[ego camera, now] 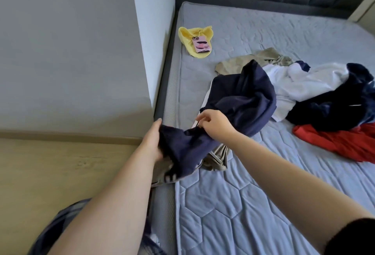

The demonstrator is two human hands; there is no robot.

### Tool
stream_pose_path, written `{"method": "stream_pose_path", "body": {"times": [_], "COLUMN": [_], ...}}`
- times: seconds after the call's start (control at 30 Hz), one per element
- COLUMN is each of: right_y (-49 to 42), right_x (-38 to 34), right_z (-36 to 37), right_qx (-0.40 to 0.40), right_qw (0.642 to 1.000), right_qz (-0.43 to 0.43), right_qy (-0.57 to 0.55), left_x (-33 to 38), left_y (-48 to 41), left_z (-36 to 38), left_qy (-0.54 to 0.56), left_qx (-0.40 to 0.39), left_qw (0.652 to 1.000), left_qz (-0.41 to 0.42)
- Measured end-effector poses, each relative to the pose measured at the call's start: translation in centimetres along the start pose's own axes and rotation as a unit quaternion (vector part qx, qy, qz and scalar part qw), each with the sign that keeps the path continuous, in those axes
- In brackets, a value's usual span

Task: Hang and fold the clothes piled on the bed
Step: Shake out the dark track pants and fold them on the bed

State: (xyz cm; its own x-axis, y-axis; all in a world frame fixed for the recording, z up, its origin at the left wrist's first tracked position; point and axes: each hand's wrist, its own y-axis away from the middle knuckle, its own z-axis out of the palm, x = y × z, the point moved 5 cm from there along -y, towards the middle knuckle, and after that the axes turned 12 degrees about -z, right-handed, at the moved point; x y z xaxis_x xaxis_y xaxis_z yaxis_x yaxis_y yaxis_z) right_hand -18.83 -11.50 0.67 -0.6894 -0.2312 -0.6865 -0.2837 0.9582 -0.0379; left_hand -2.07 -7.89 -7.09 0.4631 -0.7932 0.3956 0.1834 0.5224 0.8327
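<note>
I can't read any words, brands or numbers here. The pink phone case (200, 45) on the yellow cloth (189, 33) at the far left of the bed shows only a blurred picture.

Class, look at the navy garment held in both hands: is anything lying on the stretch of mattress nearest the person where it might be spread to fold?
Nothing visible lies there. The navy garment partly covers a beige garment at the mattress edge.

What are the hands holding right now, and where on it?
Both grip the navy garment: the left hand clutches its bunched near end, the right hand pinches an edge just beyond. Which part of the garment cannot be told.
</note>
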Motion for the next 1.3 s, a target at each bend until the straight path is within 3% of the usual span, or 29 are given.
{"method": "stream_pose_path", "body": {"times": [0.07, 0.13, 0.2, 0.3, 0.4, 0.5, 0.6, 0.77, 0.83, 0.9, 0.93, 1.03, 1.1, 1.23, 1.3], "right_y": [0.7, 2.1, 3.2, 3.1, 3.0, 3.3, 4.0, 4.8, 4.3, 3.5, 3.3, 3.0, 3.1, 2.9, 2.5], "right_x": [1.4, 2.9, 3.9, 3.1, 2.1, 3.4, 5.8, 7.3, 6.2, 4.6, 3.9, 2.3, 1.7, -0.1, -1.6], "right_z": [1.0, 3.0, 4.4, 3.3, 1.0, -1.0, -2.5, -2.3, -1.8, -0.8, -0.1, 1.6, 2.0, 2.2, 2.1], "right_qx": [-0.088, -0.222, -0.259, -0.111, 0.043, 0.066, 0.025, 0.042, 0.043, 0.021, 0.003, -0.041, -0.048, -0.026, -0.014], "right_qw": [0.983, 0.929, 0.905, 0.932, 0.917, 0.909, 0.912, 0.96, 0.978, 0.994, 0.996, 0.996, 0.994, 0.974, 0.964], "right_qz": [-0.028, -0.041, -0.038, -0.079, -0.095, 0.009, 0.138, 0.177, 0.145, 0.101, 0.084, 0.045, 0.041, 0.066, 0.063], "right_qy": [0.156, 0.292, 0.336, 0.335, 0.386, 0.411, 0.385, 0.211, 0.14, 0.048, 0.005, -0.058, -0.091, -0.214, -0.259], "left_x": [-0.9, -1.9, -2.8, -2.7, -1.4, -0.6, 0.1, 0.9, 1.3, 1.2, 0.9, -0.9, -1.5, -0.6, 0.3], "left_y": [0.4, 0.8, 1.6, 2.5, 3.8, 4.9, 5.4, 6.5, 7.6, 8.4, 8.4, 7.4, 6.6, 6.5, 7.2], "left_z": [0.4, 1.0, 1.2, 0.7, 0.7, 0.1, -1.1, -3.1, -2.3, 0.2, 1.4, 3.0, 2.5, 1.8, 2.1], "left_qy": [-0.08, -0.165, -0.235, -0.227, -0.186, -0.164, -0.141, -0.102, -0.217, -0.326, -0.351, -0.39, -0.398, -0.302, -0.28], "left_qx": [0.016, 0.027, 0.043, 0.077, 0.108, 0.152, 0.201, 0.292, 0.334, 0.277, 0.215, 0.064, 0.055, 0.065, 0.07], "left_qw": [0.997, 0.985, 0.969, 0.967, 0.967, 0.959, 0.948, 0.911, 0.849, 0.796, 0.805, 0.863, 0.872, 0.907, 0.906], "left_qz": [0.012, 0.041, 0.058, 0.09, 0.138, 0.173, 0.204, 0.274, 0.348, 0.428, 0.427, 0.315, 0.28, 0.287, 0.311]}}
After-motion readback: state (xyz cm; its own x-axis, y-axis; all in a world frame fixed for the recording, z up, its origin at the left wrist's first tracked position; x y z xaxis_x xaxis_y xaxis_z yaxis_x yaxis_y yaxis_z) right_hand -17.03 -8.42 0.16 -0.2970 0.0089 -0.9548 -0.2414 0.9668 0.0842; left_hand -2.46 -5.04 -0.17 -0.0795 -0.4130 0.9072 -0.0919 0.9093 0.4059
